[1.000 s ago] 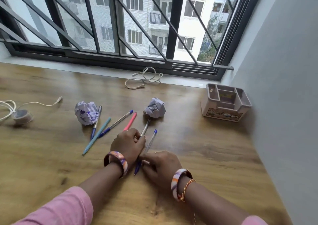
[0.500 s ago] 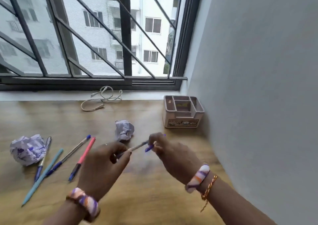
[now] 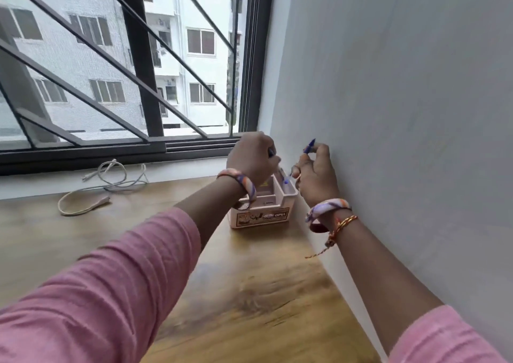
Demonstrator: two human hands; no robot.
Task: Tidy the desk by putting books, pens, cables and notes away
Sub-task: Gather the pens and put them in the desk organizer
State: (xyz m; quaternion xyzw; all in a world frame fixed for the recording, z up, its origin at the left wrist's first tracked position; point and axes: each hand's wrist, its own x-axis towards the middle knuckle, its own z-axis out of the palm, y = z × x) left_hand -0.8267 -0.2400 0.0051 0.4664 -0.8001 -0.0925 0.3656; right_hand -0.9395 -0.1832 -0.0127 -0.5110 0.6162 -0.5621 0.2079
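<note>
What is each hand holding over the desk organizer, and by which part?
The right hand pinches a blue pen at mid-barrel, tip down in the organizer. The left hand grips another pen near its top, mostly hidden.

"OPEL" on the organizer (image 3: 261,217) front

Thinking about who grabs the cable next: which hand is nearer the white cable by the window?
Left. The left hand is above the organizer, on the side toward the cable; the right hand is beyond it, by the wall.
</note>
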